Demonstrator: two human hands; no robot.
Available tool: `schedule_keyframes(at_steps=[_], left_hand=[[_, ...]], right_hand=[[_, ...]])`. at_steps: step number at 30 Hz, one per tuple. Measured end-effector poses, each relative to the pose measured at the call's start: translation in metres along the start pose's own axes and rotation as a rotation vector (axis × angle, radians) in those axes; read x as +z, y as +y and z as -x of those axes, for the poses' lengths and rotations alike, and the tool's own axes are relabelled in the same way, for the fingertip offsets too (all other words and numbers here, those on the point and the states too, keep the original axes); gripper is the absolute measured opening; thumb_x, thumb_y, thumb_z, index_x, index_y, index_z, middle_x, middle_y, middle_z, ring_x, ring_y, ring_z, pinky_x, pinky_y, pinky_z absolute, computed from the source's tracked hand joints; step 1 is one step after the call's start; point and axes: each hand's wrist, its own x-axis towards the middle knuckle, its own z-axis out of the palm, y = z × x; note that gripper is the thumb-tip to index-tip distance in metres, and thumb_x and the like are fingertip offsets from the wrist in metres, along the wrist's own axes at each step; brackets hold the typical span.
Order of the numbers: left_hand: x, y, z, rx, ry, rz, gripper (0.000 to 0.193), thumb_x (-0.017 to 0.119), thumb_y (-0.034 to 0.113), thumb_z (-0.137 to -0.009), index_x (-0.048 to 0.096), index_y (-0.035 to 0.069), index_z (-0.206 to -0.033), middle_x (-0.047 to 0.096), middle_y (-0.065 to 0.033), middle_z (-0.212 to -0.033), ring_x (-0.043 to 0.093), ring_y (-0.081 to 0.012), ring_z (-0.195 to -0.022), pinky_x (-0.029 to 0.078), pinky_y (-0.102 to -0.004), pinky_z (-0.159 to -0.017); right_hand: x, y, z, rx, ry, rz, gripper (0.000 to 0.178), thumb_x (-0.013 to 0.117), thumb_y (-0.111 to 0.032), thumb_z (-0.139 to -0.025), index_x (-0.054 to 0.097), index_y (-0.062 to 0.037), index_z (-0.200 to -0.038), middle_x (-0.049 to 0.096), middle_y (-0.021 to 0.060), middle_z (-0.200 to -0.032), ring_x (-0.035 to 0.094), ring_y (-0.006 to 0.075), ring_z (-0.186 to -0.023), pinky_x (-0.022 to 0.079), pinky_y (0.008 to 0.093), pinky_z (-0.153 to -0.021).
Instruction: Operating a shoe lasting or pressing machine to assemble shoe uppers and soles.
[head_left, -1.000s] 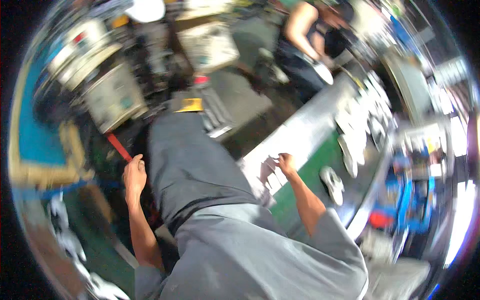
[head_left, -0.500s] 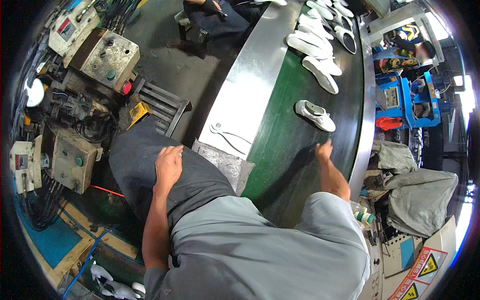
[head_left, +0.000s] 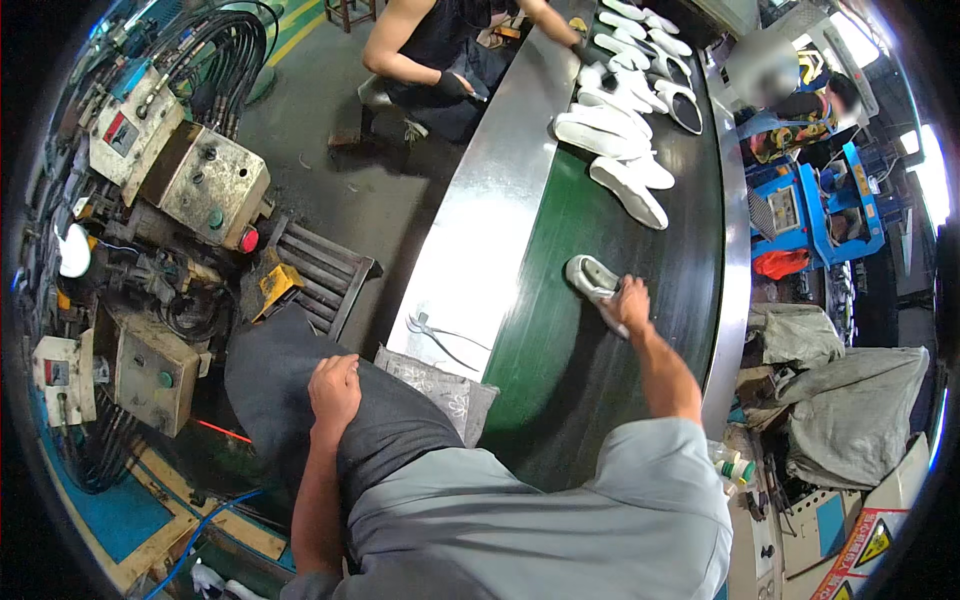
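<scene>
A white lace-up shoe (head_left: 590, 274) lies on the green conveyor belt (head_left: 530, 330). My right hand (head_left: 630, 305) has its fingers closed over the shoe's front part, hiding the laces and much of the toe. My left hand (head_left: 334, 390) rests on my dark-trousered knee, holding nothing, with its fingers laid over the cloth. Farther up the belt, several white shoes (head_left: 605, 133) lie close together, the nearest (head_left: 628, 192) pointing toward me.
Pliers or a similar metal tool (head_left: 445, 335) lie on the metal ledge (head_left: 480, 250), beside a grey cloth (head_left: 435, 385). A co-worker's gloved hand (head_left: 455, 85) shows beyond the ledge. Machine control boxes (head_left: 205, 185) and a slatted stool (head_left: 325, 275) stand left. Covered equipment (head_left: 850, 410) stands right.
The belt's shoes have moved nearer to me. My right hand has reached the single shoe and closed on it. My left hand stays on the knee. More of the co-worker shows.
</scene>
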Motion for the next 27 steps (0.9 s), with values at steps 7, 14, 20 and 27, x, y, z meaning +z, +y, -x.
schedule_keyframes(at_steps=[7, 14, 20, 27], left_hand=[[-0.010, 0.001, 0.002, -0.040, -0.050, -0.003, 0.021, 0.067, 0.007, -0.098, 0.078, 0.003, -0.115, 0.077, -0.0146, -0.110, 0.071, -0.0388, -0.102, 0.056, -0.0486, -0.089], [-0.021, -0.006, -0.027, -0.112, -0.069, 0.669, 0.043, 0.067, 0.008, -0.105, 0.063, 0.002, -0.148, 0.078, -0.0202, -0.122, 0.076, -0.0280, -0.112, 0.059, -0.0381, -0.095], [-0.088, 0.019, -0.062, -0.126, -0.014, 1.020, 0.070, 0.073, 0.023, -0.107, 0.042, 0.010, -0.168, 0.058, -0.0230, -0.156, 0.063, -0.0284, -0.137, 0.053, -0.0415, -0.111], [-0.146, -0.044, -0.017, -0.194, 0.450, 0.673, 0.040, 0.065, 0.024, -0.111, 0.067, 0.001, -0.144, 0.073, -0.0144, -0.141, 0.068, -0.0217, -0.129, 0.051, -0.0338, -0.108]], right_hand=[[0.018, -0.094, 0.106, 0.372, 0.082, -0.598, 0.087, 0.093, -0.035, -0.081, 0.049, 0.0034, -0.145, 0.072, 0.0307, -0.127, 0.071, 0.0473, -0.120, 0.055, 0.0517, -0.104], [-0.016, -0.166, 0.124, 0.431, -0.519, -1.788, 0.065, 0.077, -0.036, -0.102, 0.056, -0.0034, -0.153, 0.070, 0.0110, -0.139, 0.070, 0.0275, -0.123, 0.056, 0.0473, -0.105], [-0.072, -0.363, 0.156, 0.235, -1.174, -2.041, 0.080, 0.069, -0.055, -0.101, 0.052, -0.0031, -0.158, 0.066, 0.0194, -0.149, 0.069, 0.0360, -0.129, 0.054, 0.0505, -0.116], [-0.093, -0.506, 0.200, 0.030, -1.782, -1.915, 0.073, 0.073, -0.048, -0.100, 0.055, -0.0022, -0.155, 0.069, 0.0185, -0.144, 0.071, 0.0308, -0.126, 0.057, 0.0449, -0.112]])
